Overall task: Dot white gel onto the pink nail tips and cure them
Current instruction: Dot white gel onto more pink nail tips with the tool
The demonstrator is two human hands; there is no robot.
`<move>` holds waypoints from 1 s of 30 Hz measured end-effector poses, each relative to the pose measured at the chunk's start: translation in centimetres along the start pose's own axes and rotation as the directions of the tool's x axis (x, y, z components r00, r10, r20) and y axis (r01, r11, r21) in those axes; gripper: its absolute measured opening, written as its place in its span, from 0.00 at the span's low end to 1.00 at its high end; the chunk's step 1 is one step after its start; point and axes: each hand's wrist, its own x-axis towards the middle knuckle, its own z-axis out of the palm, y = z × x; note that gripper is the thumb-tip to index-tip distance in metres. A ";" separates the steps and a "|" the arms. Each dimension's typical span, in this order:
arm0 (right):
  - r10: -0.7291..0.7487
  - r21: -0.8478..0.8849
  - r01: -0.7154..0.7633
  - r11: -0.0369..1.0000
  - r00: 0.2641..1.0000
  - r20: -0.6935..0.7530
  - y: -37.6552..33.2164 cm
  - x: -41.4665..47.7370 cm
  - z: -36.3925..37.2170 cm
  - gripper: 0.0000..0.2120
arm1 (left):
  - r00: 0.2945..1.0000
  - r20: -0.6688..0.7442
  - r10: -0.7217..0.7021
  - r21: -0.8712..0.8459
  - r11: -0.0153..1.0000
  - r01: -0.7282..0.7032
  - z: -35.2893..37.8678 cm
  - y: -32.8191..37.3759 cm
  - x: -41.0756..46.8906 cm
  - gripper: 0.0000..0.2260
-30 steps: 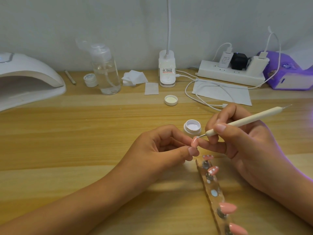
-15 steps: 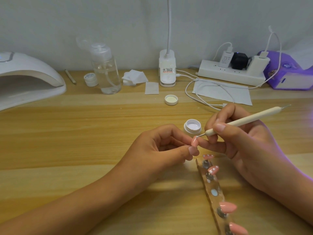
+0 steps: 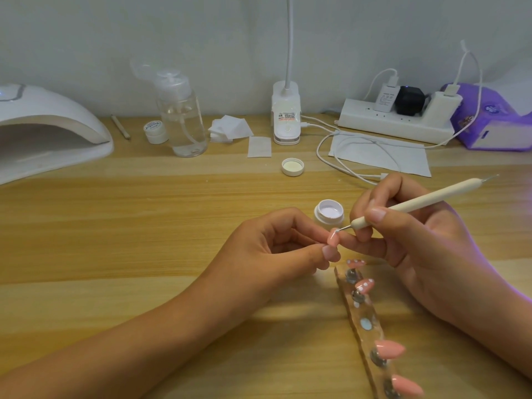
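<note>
Desk (image 3: 144, 220): 1 pen (image 3: 417, 203), 1 held tip (image 3: 419, 239), 4 on holder (image 3: 365, 322)

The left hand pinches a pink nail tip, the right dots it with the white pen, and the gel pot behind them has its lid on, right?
Not quite: the head view shows the gel pot open, a lid lying farther back on the table. The rest holds.
</note>
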 end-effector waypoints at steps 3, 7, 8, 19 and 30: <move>0.004 0.011 -0.004 1.000 1.000 -0.003 -0.1 0.1 0.1 0.07 | 1.000 0.003 0.000 -0.001 1.000 0.000 0.0 0.0 0.0 0.03; 0.007 0.021 -0.007 1.000 1.000 -0.017 0.0 0.0 0.1 0.07 | 1.000 -0.001 -0.008 0.007 1.000 0.008 0.0 0.1 0.0 0.03; 0.005 0.019 -0.004 1.000 1.000 -0.016 -0.1 0.0 0.1 0.07 | 1.000 0.000 -0.008 0.009 1.000 0.008 0.0 0.1 0.0 0.03; -0.001 -0.007 0.001 1.000 1.000 0.003 0.1 0.0 -0.1 0.07 | 1.000 0.003 0.006 -0.007 1.000 -0.006 0.1 0.1 0.0 0.04; -0.021 0.026 0.021 0.999 1.000 0.017 0.3 0.0 -0.4 0.04 | 1.000 -0.006 -0.001 0.000 1.000 0.001 0.1 0.0 0.1 0.03</move>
